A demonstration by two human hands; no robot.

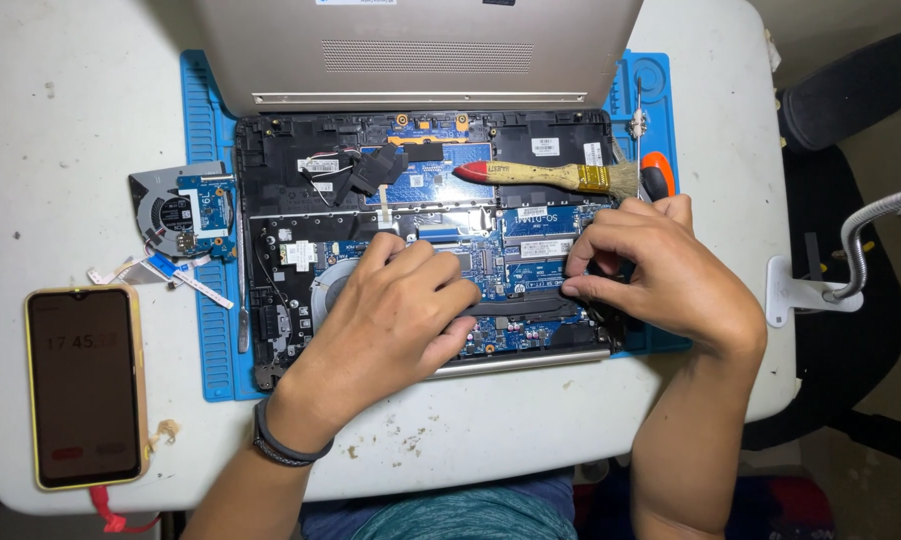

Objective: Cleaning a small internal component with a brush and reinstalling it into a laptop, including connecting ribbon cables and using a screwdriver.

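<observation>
Laptop (pixel 421 215) parts are lying bare; left hand (pixel 396 310) is pressing flat, right hand (pixel 651 265) is pinching something tiny, which might snap.

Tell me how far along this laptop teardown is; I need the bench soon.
Done: bottom cover off, motherboard exposed, fan with small board set aside. In hand: left hand and right hand work at the black heat pipe. Left: board remains in the chassis.
</observation>
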